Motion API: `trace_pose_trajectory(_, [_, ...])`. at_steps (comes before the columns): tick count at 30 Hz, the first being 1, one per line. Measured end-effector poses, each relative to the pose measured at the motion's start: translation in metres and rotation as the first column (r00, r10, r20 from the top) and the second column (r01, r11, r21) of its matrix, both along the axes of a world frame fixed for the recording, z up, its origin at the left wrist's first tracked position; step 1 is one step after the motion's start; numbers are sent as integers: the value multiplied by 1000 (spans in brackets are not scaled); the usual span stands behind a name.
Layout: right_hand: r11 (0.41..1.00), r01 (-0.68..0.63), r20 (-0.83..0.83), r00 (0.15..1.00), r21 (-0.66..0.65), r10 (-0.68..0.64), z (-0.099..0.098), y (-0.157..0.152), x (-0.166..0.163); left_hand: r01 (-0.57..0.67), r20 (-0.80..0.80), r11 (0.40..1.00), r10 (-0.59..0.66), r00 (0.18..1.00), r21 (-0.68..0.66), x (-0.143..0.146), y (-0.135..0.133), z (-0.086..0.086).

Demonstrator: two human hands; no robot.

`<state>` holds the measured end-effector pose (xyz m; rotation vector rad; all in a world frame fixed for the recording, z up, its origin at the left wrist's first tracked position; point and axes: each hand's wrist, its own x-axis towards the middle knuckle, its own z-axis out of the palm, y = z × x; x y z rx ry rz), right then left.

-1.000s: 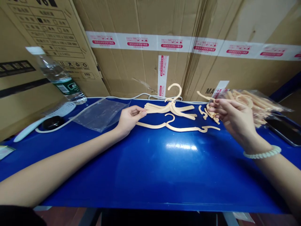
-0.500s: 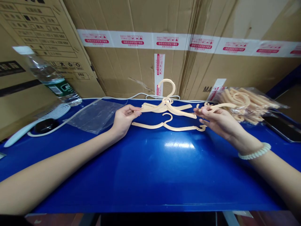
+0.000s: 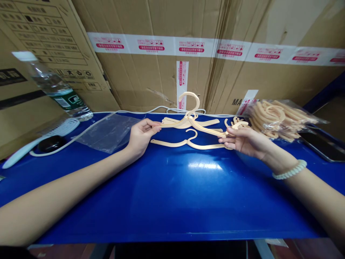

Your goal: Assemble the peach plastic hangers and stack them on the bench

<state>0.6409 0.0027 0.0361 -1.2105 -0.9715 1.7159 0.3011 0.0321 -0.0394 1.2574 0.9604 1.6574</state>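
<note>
A bundle of cream plastic hangers (image 3: 188, 120) is held just above the blue table (image 3: 172, 201), hooks pointing up. My left hand (image 3: 140, 135) pinches the bundle's left end. My right hand (image 3: 242, 140) grips the bundle's right end with its fingers curled. One single cream hanger (image 3: 188, 143) lies flat on the table just in front of the bundle. A few small cream pieces (image 3: 235, 123) lie behind my right hand.
A clear bag of more cream hangers (image 3: 280, 118) sits at the right, with a dark phone (image 3: 322, 145) beside it. An empty clear bag (image 3: 107, 131), a water bottle (image 3: 58, 90), a white fan (image 3: 40, 140) and a cable lie at the left. Cardboard boxes (image 3: 215, 54) wall the back.
My right hand moved left from the loose pieces near the bag and closed on the right end of the hanger bundle. My left hand stayed on the left end.
</note>
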Motion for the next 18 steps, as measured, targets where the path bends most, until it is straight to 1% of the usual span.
trace_pose_trajectory(4, [1000, 11, -4, 1000, -18, -11, 0, 0, -1, -10, -30, 1000, 10, 1000, 13, -1, 0, 0])
trace_pose_trajectory(6, [1000, 27, 14, 1000, -6, -27, -1, 1, 0, -12, -39, 1000, 13, 999, 14, -1, -1, 0])
trace_pose_trajectory(9, [999, 21, 58, 998, 43, -23, -4, 1, 2, -14, -47, 1000, 15, 999, 10, -1, -2, 1])
trace_pose_trajectory(12, [997, 11, 62, 998, 71, -15, -6, 1, 3, -20, -65, 1000, 21, 998, 14, -1, -2, 0])
trace_pose_trajectory(15, [993, 44, 66, 996, 110, -52, -9, 1, 3, -25, -78, 999, 27, 997, 24, -1, -3, 0])
trace_pose_trajectory(18, [982, 55, 98, 992, 182, -74, -12, 1, 3, -32, -99, 999, 35, 995, 36, -1, -3, 1])
